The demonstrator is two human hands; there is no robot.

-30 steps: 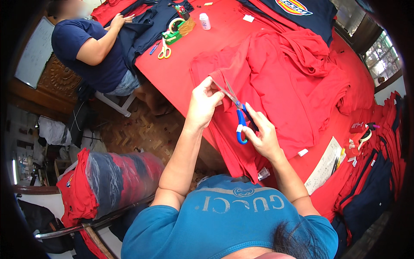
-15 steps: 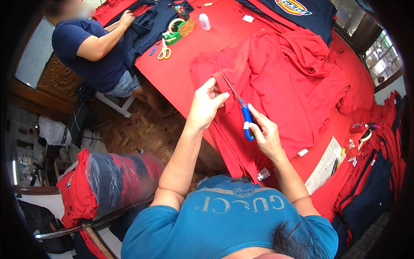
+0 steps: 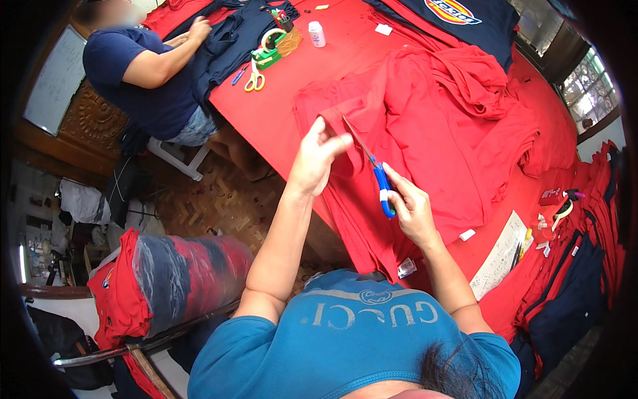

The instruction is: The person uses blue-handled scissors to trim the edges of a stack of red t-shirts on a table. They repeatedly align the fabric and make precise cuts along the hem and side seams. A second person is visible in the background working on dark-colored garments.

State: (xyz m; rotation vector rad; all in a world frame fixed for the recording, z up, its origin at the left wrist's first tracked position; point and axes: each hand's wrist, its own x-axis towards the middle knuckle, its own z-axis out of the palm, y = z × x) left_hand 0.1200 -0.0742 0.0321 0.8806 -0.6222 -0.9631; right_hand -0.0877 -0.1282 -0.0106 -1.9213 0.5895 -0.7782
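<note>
A red cloth (image 3: 438, 153) lies in loose folds on the near part of a table (image 3: 266, 120) with a red top, and one edge of it hangs toward the wearer. Over its left part is a pair of blue-handled scissors (image 3: 384, 191), the blades lying together and aimed up and left. The right hand (image 3: 413, 207) is closed around the handles. The left hand (image 3: 314, 158) is beside the blade tips, at the cloth's edge, its thumb and forefinger parted; whether the other fingers grip the cloth cannot be told. The two hands are apart, with the scissors between them.

A small white tag (image 3: 467, 235) lies by the cloth's lower right side, and a sheet of paper (image 3: 497, 256) with handwriting lies farther right, near a heap of red and dark blue clothes (image 3: 571, 286). Toward the far left of the table are yellow-handled scissors (image 3: 254, 82), a green tape dispenser (image 3: 268, 60) and a white bottle (image 3: 317, 34). At the far edge is a dark blue garment (image 3: 442, 23) with a bright patch.

Across the left corner, a co-worker (image 3: 136, 73) in a dark blue top has both hands raised by dark blue cloth (image 3: 229, 56). Below, a bundle (image 3: 186, 272) wrapped in clear plastic sits near the wooden floor (image 3: 206, 206).
</note>
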